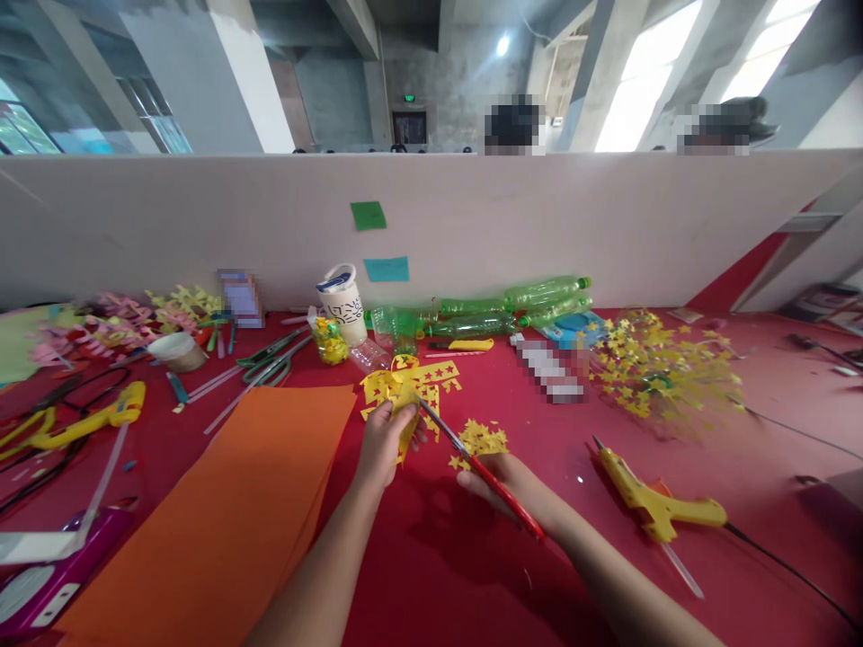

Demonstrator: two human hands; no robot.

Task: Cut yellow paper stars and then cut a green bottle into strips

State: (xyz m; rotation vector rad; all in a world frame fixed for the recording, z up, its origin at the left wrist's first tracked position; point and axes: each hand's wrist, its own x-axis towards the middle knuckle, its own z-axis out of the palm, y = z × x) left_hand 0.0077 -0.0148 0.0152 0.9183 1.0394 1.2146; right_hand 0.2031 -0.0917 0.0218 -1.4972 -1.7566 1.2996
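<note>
Two bare arms [327,548] reach over the red table [418,584].
I see the left hand [386,440] pinching yellow paper [408,395]; the right hand [509,485] grips red-handled scissors [489,476], tips close to that paper. A pale wall [472,225] stands behind.

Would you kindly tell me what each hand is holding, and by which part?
The left hand pinches yellow paper around its middle; the right hand grips what look like scissors by the red handles.
</note>
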